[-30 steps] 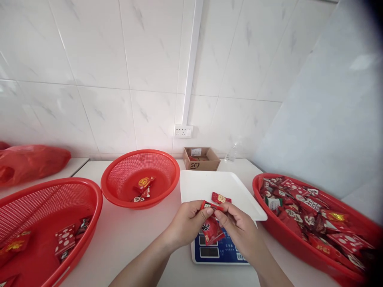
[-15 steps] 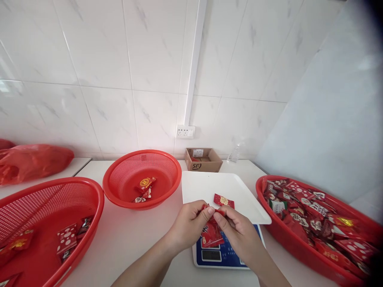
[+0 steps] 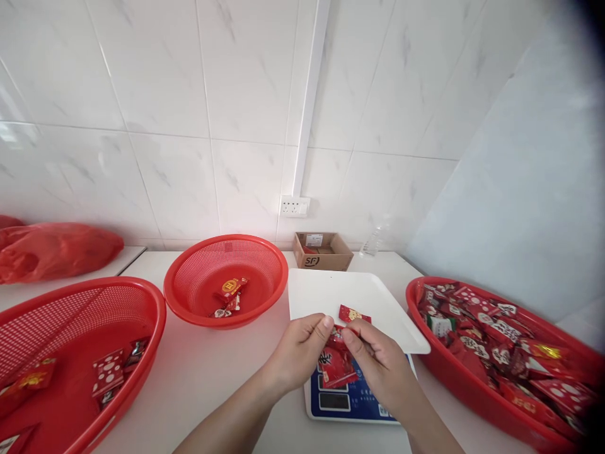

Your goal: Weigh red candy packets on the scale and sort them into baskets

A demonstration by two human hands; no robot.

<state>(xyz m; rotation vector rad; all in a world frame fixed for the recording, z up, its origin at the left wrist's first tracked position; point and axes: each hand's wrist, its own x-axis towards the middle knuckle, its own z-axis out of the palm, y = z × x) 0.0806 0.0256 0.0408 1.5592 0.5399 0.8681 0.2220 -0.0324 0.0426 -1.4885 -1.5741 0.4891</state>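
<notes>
Between my two hands hangs a small glossy red bag [image 3: 338,369] with black characters, over the front of a weighing scale. My left hand [image 3: 302,353] pinches the bag's top edge from the left with thumb and fingers. My right hand [image 3: 378,362] pinches the top on the other side, its thumb pointing in toward the left thumb. Red wrapping shows between the fingertips. Just beyond the hands, a red and cream packet [image 3: 353,313] lies on the scale's white tray [image 3: 326,291]. The blue scale panel [image 3: 331,413] is partly hidden by the bag and right hand.
To the right stands a red basket [image 3: 416,296] heaped with wrapped snacks. Two red baskets, one behind [image 3: 271,302] and one at left [image 3: 158,315], hold a few packets. A cardboard box [image 3: 326,260], clear plastic object [image 3: 372,243] and red plastic bag [image 3: 61,252] are near the wall.
My fingertips have moved slightly apart at the top of the bag, showing more red wrapping between them. The camera view has shifted a little.
</notes>
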